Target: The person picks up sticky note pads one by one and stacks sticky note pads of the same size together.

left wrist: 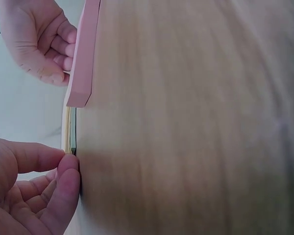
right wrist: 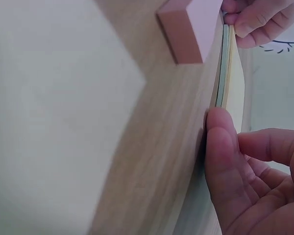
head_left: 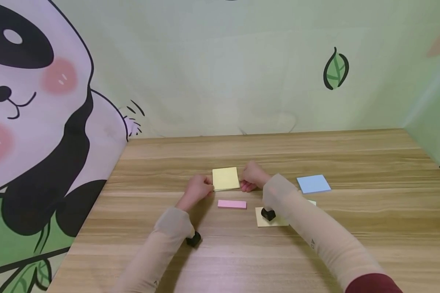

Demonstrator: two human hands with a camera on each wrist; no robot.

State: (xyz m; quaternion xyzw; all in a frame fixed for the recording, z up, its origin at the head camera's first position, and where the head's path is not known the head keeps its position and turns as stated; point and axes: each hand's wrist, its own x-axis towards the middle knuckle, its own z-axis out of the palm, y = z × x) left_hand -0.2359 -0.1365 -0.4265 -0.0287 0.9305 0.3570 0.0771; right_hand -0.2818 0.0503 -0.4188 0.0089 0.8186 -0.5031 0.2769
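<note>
A square yellow pad lies on the wooden table between the two hands. Under it a thin green layer shows edge-on in the right wrist view. The left hand pinches the pad's near left corner between thumb and forefinger, as the left wrist view also shows with the hand close up. At the right edge, the right hand holds the stack, its thumb and forefinger at the corner in its wrist view. A narrow pink pad lies just in front of the yellow one, untouched.
To the right lies a blue pad. A pale yellow pad is partly covered by the right forearm and its black wrist device, and a pale piece peeks out behind that sleeve. A printed panda cloth hangs behind the table.
</note>
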